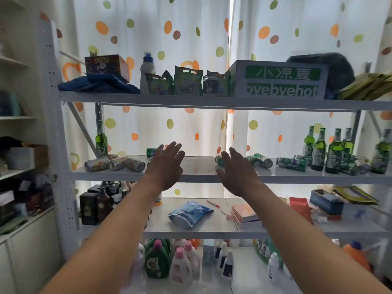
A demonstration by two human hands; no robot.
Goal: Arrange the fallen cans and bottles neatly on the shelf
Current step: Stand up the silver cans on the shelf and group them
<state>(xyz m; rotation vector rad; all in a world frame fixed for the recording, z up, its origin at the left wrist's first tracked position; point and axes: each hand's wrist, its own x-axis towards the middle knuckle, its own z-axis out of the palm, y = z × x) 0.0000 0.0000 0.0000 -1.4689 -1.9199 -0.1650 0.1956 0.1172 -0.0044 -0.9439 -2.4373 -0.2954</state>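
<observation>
Both hands reach toward the middle shelf [201,168]. Left of the left hand [167,164], three fallen cans [115,163] lie near the shelf's front, one bottle [101,141] upright behind them. Right of the right hand [235,172], more cans [291,164] lie before a standing group of bottles [326,147].

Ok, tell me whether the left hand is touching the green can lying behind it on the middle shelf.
Cannot tell. In the head view the left hand, fingers straight, overlaps the green can, hiding any contact or gap.
</observation>
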